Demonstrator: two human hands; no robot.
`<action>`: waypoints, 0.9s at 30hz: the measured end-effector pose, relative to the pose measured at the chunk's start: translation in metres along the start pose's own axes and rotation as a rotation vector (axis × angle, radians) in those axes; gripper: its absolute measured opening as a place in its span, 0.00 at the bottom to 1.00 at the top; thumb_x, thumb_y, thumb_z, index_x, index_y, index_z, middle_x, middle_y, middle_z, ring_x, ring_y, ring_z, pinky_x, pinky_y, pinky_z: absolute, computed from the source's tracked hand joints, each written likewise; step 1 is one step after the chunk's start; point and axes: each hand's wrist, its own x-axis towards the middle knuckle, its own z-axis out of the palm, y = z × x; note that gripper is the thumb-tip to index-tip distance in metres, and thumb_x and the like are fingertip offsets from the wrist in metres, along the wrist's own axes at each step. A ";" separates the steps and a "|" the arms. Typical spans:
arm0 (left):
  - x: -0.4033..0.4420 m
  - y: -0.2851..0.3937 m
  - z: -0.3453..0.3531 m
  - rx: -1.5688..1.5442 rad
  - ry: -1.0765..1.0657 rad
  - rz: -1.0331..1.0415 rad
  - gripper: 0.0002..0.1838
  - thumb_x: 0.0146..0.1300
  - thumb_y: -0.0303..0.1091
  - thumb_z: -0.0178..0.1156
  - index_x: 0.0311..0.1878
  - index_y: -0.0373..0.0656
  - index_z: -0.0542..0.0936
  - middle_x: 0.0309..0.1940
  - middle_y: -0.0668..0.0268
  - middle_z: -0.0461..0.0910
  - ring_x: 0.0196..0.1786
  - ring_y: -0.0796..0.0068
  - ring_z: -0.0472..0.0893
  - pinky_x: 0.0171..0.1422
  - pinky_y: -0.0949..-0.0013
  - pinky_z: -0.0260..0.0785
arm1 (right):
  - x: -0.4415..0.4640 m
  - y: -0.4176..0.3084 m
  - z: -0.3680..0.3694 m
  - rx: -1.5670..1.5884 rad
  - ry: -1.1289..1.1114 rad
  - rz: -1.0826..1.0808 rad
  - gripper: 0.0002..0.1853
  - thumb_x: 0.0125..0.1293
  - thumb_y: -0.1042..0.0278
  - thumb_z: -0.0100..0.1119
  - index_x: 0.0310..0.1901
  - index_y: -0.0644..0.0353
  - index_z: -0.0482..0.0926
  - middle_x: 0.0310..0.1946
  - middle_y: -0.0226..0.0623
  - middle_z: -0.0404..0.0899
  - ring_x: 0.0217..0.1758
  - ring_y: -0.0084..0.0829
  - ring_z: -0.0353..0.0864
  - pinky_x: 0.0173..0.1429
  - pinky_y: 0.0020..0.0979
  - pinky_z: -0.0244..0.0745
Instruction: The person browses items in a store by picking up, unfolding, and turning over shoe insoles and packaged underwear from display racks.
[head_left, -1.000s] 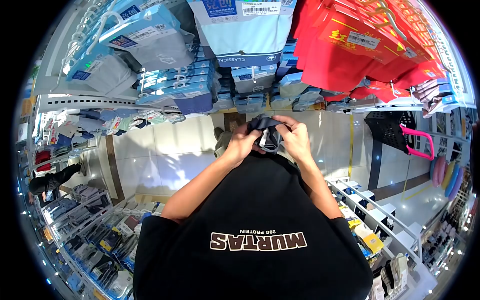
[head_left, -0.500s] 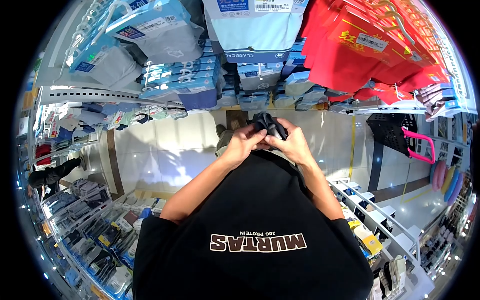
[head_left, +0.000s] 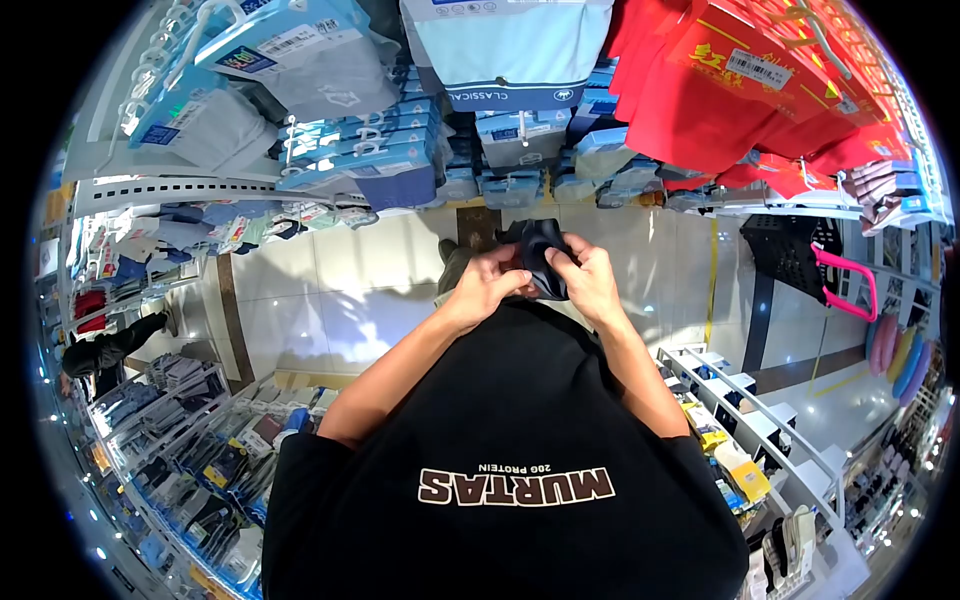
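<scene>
Both the left hand (head_left: 487, 283) and the right hand (head_left: 588, 277) are on the same bit of dark cloth (head_left: 541, 240), which is up in front of the belly, just past the hem of the black T-shirt (head_left: 480, 400). Fabric looks thin and soft, kinda smooth, bunched into loose folds with a faint sheen where the light catches it. Can't really tell what garment it is, it's too crumpled.

Hand pose: elbows bent and out to the sides, forearms angling inward so the hands nearly meet. Left one has its thumb laid along the near edge with the fingers curled behind, so it's a closed pinch on the cloth. Right one is closed on it too, thumb bent and pressing on the front, fingers wrapped round the far side.

T-shirt is plain matte knit with chunky block lettering across it. Below the hands there's glossy pale floor tile (head_left: 350, 265) with dark strips. Ahead, flat light-blue packs (head_left: 525, 55) hang from hooks, and next to them bright red packs (head_left: 690, 115) with smooth fabric panels. Off to the right sits a black perforated plastic basket (head_left: 783, 250) with a chunky pink handle (head_left: 848, 285).
</scene>
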 end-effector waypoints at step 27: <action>0.014 0.016 0.005 -0.131 0.161 -0.111 0.21 0.71 0.39 0.55 0.59 0.32 0.73 0.43 0.56 0.80 0.38 0.68 0.84 0.44 0.65 0.79 | 0.008 -0.013 0.002 -0.264 0.138 -0.145 0.14 0.59 0.72 0.61 0.46 0.69 0.81 0.33 0.39 0.83 0.34 0.27 0.81 0.40 0.28 0.74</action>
